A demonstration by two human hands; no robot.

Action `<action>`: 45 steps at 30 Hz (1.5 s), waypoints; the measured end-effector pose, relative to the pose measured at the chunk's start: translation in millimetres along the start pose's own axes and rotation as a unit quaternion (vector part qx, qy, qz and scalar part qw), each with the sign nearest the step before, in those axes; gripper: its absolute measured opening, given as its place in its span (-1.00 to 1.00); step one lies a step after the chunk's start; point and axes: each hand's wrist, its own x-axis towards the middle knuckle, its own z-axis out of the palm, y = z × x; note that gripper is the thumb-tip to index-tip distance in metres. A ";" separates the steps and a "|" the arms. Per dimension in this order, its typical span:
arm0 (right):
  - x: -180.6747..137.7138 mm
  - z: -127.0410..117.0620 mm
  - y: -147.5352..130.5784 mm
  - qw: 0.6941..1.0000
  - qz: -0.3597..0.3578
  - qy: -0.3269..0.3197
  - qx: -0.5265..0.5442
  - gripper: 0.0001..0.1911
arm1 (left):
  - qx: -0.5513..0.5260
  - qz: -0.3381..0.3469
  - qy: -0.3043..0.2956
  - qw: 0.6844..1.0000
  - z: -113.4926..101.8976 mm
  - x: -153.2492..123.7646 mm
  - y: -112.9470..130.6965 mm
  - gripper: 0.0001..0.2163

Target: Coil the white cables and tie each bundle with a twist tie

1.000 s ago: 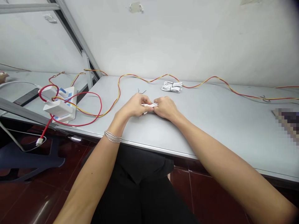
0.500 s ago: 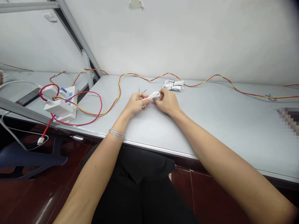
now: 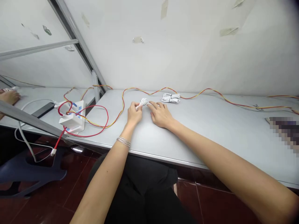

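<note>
My left hand (image 3: 134,114) is closed round a folded white cable (image 3: 143,101), whose looped end sticks out past the thumb and fingers. Just right of it, my right hand (image 3: 161,115) is palm down over the grey table, fingers stretched forward and thumb apart. Its fingertips are beside a thin black tie (image 3: 146,104) by the cable loops; whether they touch it I cannot tell. Behind the right hand lies a bundled white cable (image 3: 171,98), bound with a black tie.
A red and yellow twisted wire (image 3: 163,89) runs along the back of the table (image 3: 210,130). At left a white power strip (image 3: 80,123) bears plugged adapters and red cords beside a metal frame (image 3: 81,40). Another person's hand (image 3: 10,97) is at far left. A blurred-out object (image 3: 286,130) lies at right.
My right hand has let go of the folded cable and now reaches flat towards the black tie. My left hand keeps the cable, turned more upright. The view has tilted up.
</note>
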 end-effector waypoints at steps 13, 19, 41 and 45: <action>69.7 25.7 10.1 0.971 0.174 0.049 0.156 -0.77 | -0.034 -0.005 -0.014 0.999 1.3 1.6 -5.6 -0.88; 65.5 25.5 15.3 0.965 0.159 0.069 0.198 -0.84 | -0.058 -0.022 -0.002 0.998 5.8 7.6 -12.7 -0.90; 7.6 3.6 -2.9 0.788 0.199 0.130 0.568 -0.62 | -0.242 -0.034 -0.075 0.967 12.7 -14.2 8.9 -0.87; 7.2 5.9 -3.4 0.795 0.195 0.129 0.560 -0.72 | -0.277 -0.056 -0.091 0.955 15.1 -20.4 20.7 -0.85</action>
